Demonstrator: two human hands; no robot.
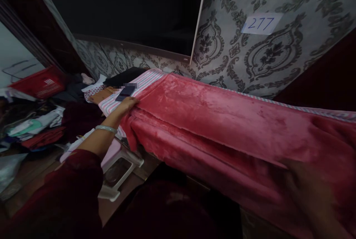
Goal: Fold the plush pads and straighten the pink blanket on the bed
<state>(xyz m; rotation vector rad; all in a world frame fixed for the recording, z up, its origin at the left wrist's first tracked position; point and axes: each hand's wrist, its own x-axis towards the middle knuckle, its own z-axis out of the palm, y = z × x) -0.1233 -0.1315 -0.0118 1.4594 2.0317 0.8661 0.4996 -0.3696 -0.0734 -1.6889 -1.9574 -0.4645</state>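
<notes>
A plush red blanket (205,109) lies folded along a long surface by the wall, its near part hanging down over the front. My left hand (130,103) is closed on the left end of its folded edge, fingers pinching the cloth. At the lower right, my right hand (306,183) is dim and blurred, with its fingers at the same fold's near edge. Between the two hands the edge runs nearly straight, a little raised over the layer below. Under the blanket a striped cloth (150,77) shows. A dark phone (126,93) rests on it just beyond my left hand.
A large dark screen (125,12) hangs on the patterned wall, with a paper marked 277 (261,23) to its right. Heaped clothes (39,127) and a red basket (41,83) are at left. A pink and white plastic stool (119,161) stands below my left arm.
</notes>
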